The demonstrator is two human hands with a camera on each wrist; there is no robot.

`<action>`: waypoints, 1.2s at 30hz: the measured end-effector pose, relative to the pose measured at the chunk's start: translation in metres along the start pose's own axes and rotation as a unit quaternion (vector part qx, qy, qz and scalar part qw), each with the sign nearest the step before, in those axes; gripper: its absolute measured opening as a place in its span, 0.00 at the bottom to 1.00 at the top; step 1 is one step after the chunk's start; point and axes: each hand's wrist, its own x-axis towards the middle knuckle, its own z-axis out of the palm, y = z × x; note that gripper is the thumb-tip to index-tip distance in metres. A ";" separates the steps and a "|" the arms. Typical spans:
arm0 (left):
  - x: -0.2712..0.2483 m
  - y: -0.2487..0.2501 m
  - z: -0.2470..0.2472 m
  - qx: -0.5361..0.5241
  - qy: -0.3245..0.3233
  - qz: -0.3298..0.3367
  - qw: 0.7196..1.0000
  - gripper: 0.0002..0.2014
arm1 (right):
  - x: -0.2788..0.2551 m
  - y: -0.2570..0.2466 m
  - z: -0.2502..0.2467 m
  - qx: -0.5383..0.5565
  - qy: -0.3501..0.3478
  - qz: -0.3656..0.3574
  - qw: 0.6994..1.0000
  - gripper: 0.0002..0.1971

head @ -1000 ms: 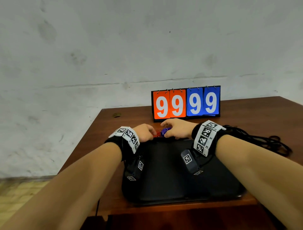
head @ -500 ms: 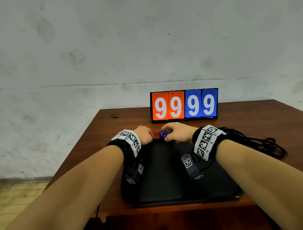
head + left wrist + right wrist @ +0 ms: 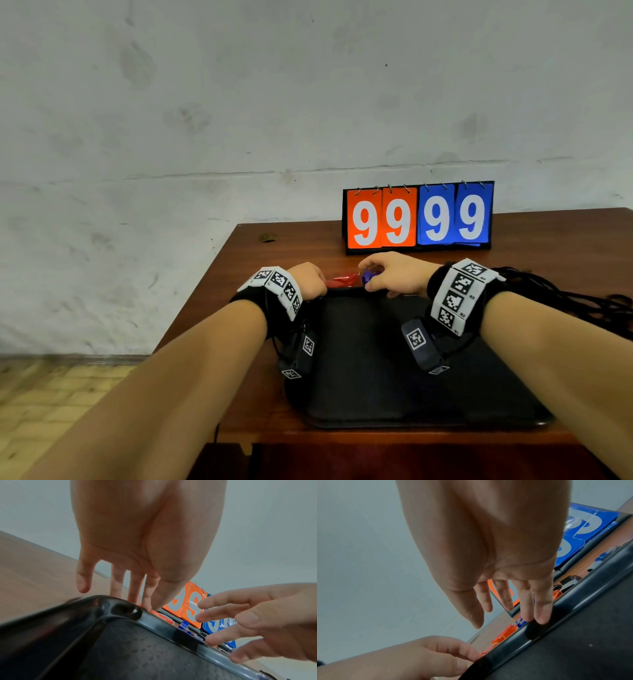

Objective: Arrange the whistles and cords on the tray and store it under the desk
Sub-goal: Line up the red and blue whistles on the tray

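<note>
A black tray lies on the wooden desk in front of me. A red whistle and a blue whistle lie on the desk just behind the tray's far rim. My left hand reaches over the rim, and its thumb and forefinger pinch the red whistle. My right hand hovers over the blue whistle with loose, spread fingers. Two of its fingertips rest on the rim. Black cords lie in a heap on the desk to the right.
A flip scoreboard reading 9999 stands at the back of the desk, close behind the whistles. A grey wall rises beyond it. The desk's left edge drops to a tiled floor. A small dark spot marks the desk's far left.
Both hands stay at the tray's far rim. More of the red whistle shows between them, and the right hand's fingers have loosened over the blue whistle. My head view has shifted.
</note>
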 end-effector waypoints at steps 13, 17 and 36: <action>0.014 -0.005 0.002 -0.006 -0.028 0.009 1.000 0.12 | 0.033 -0.021 0.018 -0.082 -0.005 0.013 0.997 0.21; 0.017 -0.007 0.004 -0.025 -0.022 0.013 0.999 0.13 | 0.046 -0.024 0.020 -0.109 -0.010 0.019 0.994 0.16; -0.014 -0.038 -0.021 -0.173 0.159 -0.044 0.971 0.07 | 0.066 -0.038 0.029 -0.225 -0.020 0.007 0.974 0.17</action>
